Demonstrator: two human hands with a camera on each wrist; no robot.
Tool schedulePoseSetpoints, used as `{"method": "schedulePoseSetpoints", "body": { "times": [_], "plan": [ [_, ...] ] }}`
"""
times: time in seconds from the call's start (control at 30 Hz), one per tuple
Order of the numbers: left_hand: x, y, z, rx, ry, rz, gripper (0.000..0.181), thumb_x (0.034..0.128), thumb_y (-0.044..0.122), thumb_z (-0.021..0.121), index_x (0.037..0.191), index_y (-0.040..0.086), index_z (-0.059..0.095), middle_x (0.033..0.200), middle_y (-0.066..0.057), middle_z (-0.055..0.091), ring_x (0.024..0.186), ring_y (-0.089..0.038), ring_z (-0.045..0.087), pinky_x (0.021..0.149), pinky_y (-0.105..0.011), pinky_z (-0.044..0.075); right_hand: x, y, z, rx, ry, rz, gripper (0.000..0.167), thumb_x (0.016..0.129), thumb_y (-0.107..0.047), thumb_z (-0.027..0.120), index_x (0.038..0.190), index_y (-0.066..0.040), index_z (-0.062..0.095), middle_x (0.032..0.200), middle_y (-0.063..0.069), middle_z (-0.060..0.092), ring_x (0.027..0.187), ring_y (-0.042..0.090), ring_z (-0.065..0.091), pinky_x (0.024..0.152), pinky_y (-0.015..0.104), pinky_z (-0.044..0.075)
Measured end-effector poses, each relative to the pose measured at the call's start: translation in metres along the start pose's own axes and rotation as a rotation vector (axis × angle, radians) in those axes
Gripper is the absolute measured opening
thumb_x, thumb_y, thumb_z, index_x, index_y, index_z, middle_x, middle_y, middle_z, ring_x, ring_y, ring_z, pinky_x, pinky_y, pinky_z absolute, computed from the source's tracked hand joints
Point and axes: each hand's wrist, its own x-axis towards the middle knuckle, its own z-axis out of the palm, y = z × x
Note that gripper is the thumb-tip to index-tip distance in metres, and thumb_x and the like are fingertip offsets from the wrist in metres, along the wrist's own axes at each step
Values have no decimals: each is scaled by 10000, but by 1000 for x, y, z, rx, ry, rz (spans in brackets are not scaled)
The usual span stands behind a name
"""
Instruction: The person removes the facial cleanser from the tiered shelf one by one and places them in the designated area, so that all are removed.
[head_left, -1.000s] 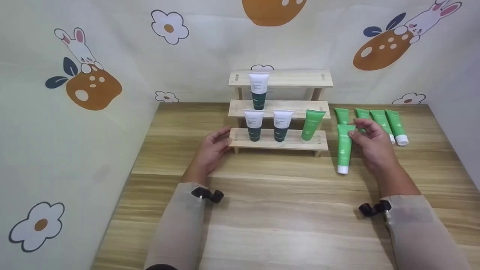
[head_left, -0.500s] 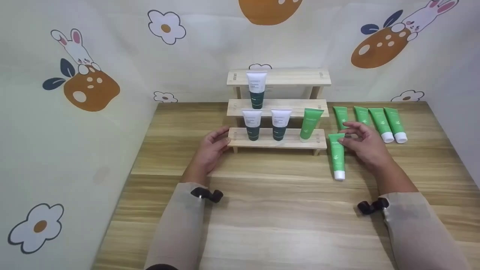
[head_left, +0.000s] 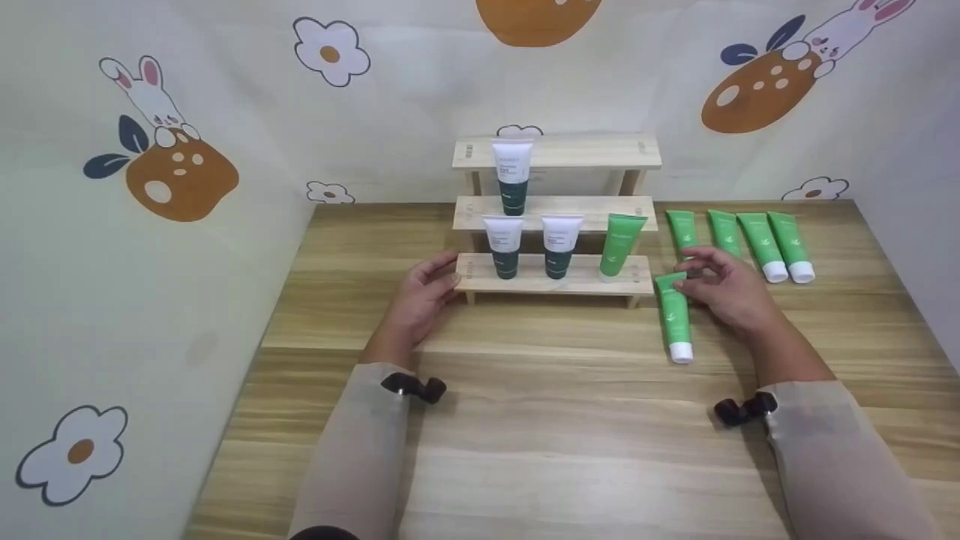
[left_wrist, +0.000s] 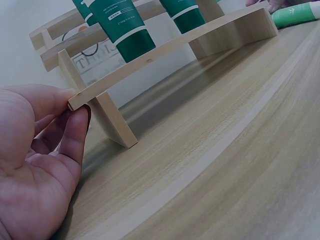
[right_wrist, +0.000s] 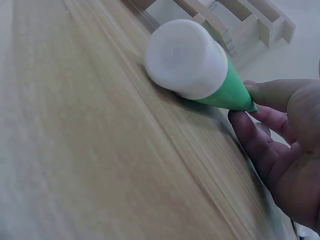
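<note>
Sleeved forearms [head_left: 349, 450] stretch forward over a tabletop [head_left: 555, 465].
Beyond the cuffs, a green tube [head_left: 675, 319] slants with its white cap [head_left: 681, 352] toward the person, just right of the lowest step of the wooden rack [head_left: 589, 208]; the grip of the right hand [head_left: 727, 292], angled inward, clamps its flat end. Opposite, the left hand [head_left: 424, 298] clamps its grip on the rack's front-left corner. Behind stands a patterned wall [head_left: 420, 112].

Pale glare on near tabletop [head_left: 562, 480]; right-wrist view hazy.
</note>
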Motion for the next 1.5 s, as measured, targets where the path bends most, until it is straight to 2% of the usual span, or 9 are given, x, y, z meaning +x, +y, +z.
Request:
{"method": "schedulePoseSetpoints", "body": {
  "times": [0.23,0.5,0.73,0.83,0.93,1.07,1.23,1.4,1.5],
  "plan": [
    [0,0,1,1,-2,10,539,1020,-42,613,1547,-4,507,1612,-159,508,1188,-157,653,945,-230,601,-3,-2,-1,-53,3,-14,575,960,-179,817,1479,-88,586,1237,9,745,959,-30,728,811,171,620],
    [-1,0,1,-11,6,17,538,1019,-54,614,1545,-7,514,1591,-165,519,1079,-125,658,890,-216,584,-3,-3,-2,-14,3,-33,552,961,-201,820,1450,-58,608,1161,-81,761,931,-5,715,770,213,642],
    [-1,0,0,7,14,14,541,1018,-49,617,1546,-2,513,1605,-158,511,1111,-132,659,905,-219,593,0,-4,1,22,105,-69,425,986,-212,790,1378,-95,675,1036,-184,756,866,7,696,727,190,596],
    [-2,0,0,9,14,17,536,1014,-49,620,1539,-3,522,1607,-158,510,1109,-137,659,901,-221,595,-1,-10,3,76,141,-92,375,985,-168,785,1347,-113,702,1001,-193,756,882,5,693,750,150,578],
    [-1,0,1,15,13,19,533,1011,-47,628,1533,-1,531,1607,-148,513,1115,-141,663,908,-225,599,-3,-20,4,174,158,-99,359,966,-119,799,1316,-120,719,1001,-154,762,917,12,711,771,129,580],
    [0,0,0,26,16,17,526,1008,-38,641,1523,16,550,1600,-134,530,1145,-154,670,930,-236,607,-9,-38,6,319,168,-106,348,947,-109,820,1280,-147,730,1011,-83,745,864,58,706,687,165,594],
    [0,0,0,18,7,23,520,1013,-39,633,1524,13,546,1593,-152,533,1182,-168,658,941,-238,605,-16,-62,11,494,152,-209,273,976,-83,776,1245,-86,725,918,-9,689,737,121,642,611,200,582],
    [0,-1,2,-13,1,24,532,1016,-54,625,1536,-22,518,1588,-200,528,1188,-162,647,942,-228,596,-17,-88,19,569,141,-307,218,981,-30,748,1195,-17,711,857,10,666,689,130,633,588,202,576],
    [-1,-1,2,-7,7,22,533,1014,-49,630,1535,-18,521,1581,-198,535,1197,-170,650,952,-229,598,-16,-105,22,566,140,-337,206,977,-15,746,1180,-5,710,866,15,664,695,128,624,599,198,574]
  ]
}}
